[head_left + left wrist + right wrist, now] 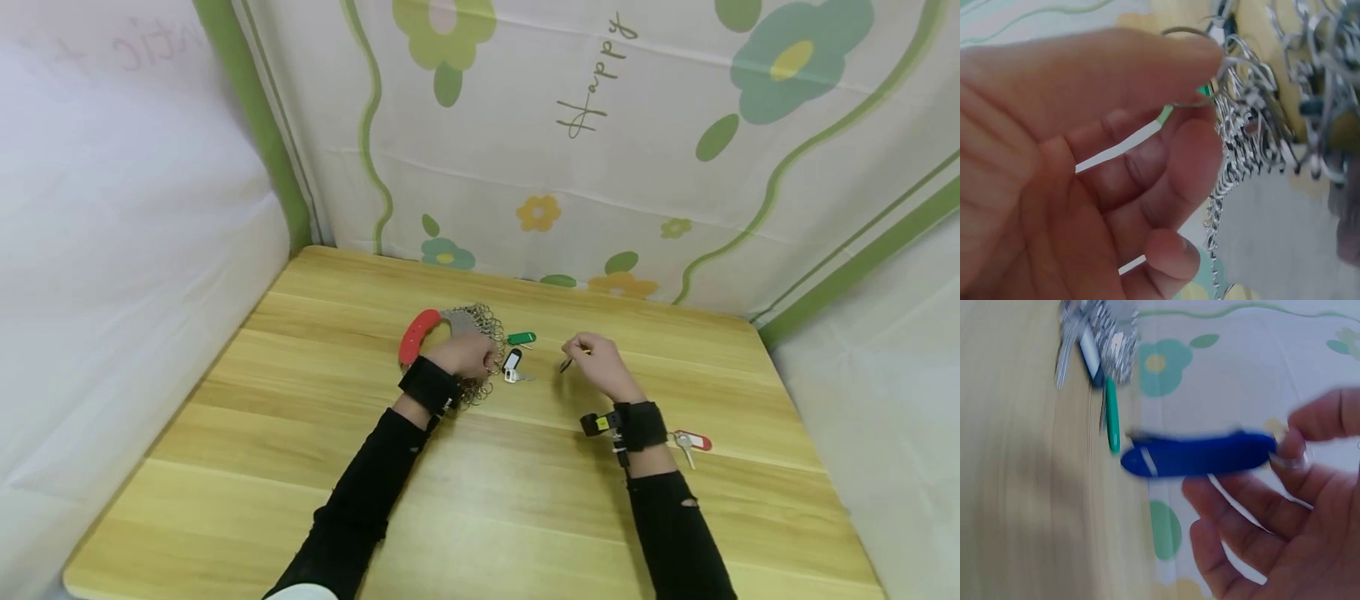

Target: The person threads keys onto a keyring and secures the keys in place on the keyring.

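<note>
At the key ring (pixel 459 322), the left hand (pixel 469 357) pinches a loop (pixel 1194 104), seemingly for steadiness; right of it, the right hand (pixel 597 364) pinches a blue tag (pixel 1200 456).

Head view: tabletop (pixel 465 508) looks like smooth wood grain, soft sheen. Curtain (pixel 465 150) at 12 o'clock is matt, lightly creased cloth. Red grip (pixel 418 336) toward 8 is glossy plastic, nearby rings (pixel 487 319) shiny metal. Sleeves (pixel 360 500) at 5 and 7: dull black cloth. Right wrist's blue tag (pixel 1200 456): smooth plastic, kinda blurry.
</note>
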A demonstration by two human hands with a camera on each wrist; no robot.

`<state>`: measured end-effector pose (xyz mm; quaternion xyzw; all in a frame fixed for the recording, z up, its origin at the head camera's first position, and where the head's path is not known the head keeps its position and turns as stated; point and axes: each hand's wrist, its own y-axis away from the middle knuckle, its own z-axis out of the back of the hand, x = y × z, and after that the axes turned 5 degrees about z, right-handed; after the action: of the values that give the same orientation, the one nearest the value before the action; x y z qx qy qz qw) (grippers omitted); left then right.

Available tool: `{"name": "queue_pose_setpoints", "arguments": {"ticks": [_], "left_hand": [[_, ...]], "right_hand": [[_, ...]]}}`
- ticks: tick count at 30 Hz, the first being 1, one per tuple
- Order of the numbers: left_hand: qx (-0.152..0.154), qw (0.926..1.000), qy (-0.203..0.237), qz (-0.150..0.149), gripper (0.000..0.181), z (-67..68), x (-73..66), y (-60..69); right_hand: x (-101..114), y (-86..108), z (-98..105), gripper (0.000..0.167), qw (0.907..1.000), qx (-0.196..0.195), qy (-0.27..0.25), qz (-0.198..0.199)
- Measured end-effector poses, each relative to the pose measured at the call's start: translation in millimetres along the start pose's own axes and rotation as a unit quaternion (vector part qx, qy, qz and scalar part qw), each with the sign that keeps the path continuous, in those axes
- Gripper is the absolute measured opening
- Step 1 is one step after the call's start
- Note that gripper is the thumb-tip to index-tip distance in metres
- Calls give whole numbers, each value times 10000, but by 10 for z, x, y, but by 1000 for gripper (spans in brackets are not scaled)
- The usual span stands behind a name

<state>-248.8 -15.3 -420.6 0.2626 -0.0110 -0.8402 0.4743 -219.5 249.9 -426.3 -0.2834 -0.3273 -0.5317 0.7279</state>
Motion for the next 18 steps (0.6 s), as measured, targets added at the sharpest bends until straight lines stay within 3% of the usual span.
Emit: {"name": "queue_pose_setpoints", "arguments": {"ticks": [4,9,18], "left_hand": [[-86,10000,-13,-33,15,-16,38,-27],[-123,9998,-56,-122,11,-6,53,-60],[-291,9991,-33,-309,7,-12,91,-48]], "right_hand": [[93,-124,-191,36,9964,15,-723,-432],[192,-266,-371,38,9882,296,-1418,-490],[286,-343,-577,39,9873,630,-1422,-312]]}}
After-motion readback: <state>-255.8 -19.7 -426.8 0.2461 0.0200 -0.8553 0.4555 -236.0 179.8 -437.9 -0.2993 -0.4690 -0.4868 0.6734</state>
